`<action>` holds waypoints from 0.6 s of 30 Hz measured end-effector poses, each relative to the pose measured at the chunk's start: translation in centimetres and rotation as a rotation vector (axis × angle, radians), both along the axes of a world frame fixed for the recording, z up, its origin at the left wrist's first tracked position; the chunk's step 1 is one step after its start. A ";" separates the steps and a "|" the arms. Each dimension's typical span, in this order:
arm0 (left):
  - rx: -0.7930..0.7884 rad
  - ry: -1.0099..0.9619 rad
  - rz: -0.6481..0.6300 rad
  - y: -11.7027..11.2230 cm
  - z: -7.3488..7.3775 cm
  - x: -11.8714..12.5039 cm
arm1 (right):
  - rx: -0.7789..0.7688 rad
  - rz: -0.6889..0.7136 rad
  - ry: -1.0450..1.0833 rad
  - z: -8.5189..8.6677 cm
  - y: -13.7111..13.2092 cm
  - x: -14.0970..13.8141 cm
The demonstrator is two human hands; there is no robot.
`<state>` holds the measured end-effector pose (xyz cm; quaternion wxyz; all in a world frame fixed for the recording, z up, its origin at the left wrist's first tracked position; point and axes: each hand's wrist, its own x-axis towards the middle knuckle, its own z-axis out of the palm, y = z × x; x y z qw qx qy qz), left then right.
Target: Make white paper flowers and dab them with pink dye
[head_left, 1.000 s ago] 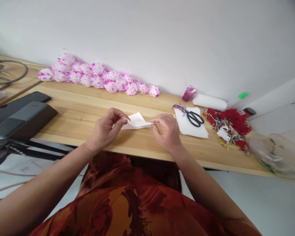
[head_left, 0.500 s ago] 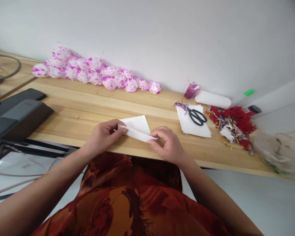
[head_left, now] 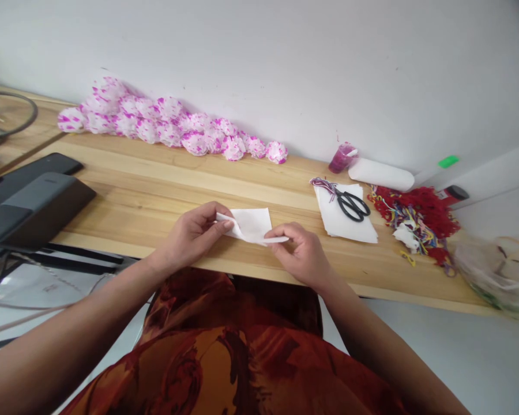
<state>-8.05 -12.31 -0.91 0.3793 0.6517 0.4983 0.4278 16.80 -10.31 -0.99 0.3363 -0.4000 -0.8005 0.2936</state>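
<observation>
A white sheet of tissue paper, its near edge folded over in a narrow strip, is held just above the wooden table near its front edge. My left hand pinches the left end of the fold between thumb and fingers. At the right end, my right hand grips the fold the same way. Between the two hands the strip twists and sags. To the right lies a stack of white paper sheets, with black-handled scissors and a bundle of coloured strings on top.
Pink-and-white paper pompoms line the wall. A cup of magenta liquid stands beside a white roll. Red yarn pieces and a plastic bag lie right. A dark grey device sits left.
The folded strip was straight and taut before; now it twists in the middle and the sheet has turned. Both hands have shifted slightly right, still gripping the paper.
</observation>
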 end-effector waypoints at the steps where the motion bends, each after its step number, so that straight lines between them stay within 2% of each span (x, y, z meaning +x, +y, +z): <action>1: 0.027 0.028 -0.006 1.0 0.4 0.3 | -0.026 -0.051 0.025 0.2 0.5 -0.2; 4: 0.205 -0.001 0.002 4.3 2.6 1.2 | -0.001 -0.197 0.113 1.4 2.1 -0.4; 7: 0.402 -0.056 -0.032 5.8 5.0 1.8 | 0.301 -0.234 0.196 3.4 2.8 -0.1; 9: 0.462 -0.006 -0.049 5.3 5.5 1.6 | 0.522 -0.155 0.214 4.1 2.3 0.4; 11: 0.438 0.059 -0.058 3.9 4.7 1.0 | 0.592 -0.042 0.156 3.8 1.4 0.9; 14: 0.240 0.223 -0.044 1.4 2.0 -0.2 | 0.426 0.054 0.028 1.6 0.0 1.2; 16: 0.091 0.313 -0.093 0.1 0.4 -0.9 | 0.322 0.052 0.010 -0.1 -0.9 1.2; 18: 0.041 0.358 -0.103 -0.6 -0.4 -1.2 | 0.253 0.042 -0.020 -1.1 -1.5 1.0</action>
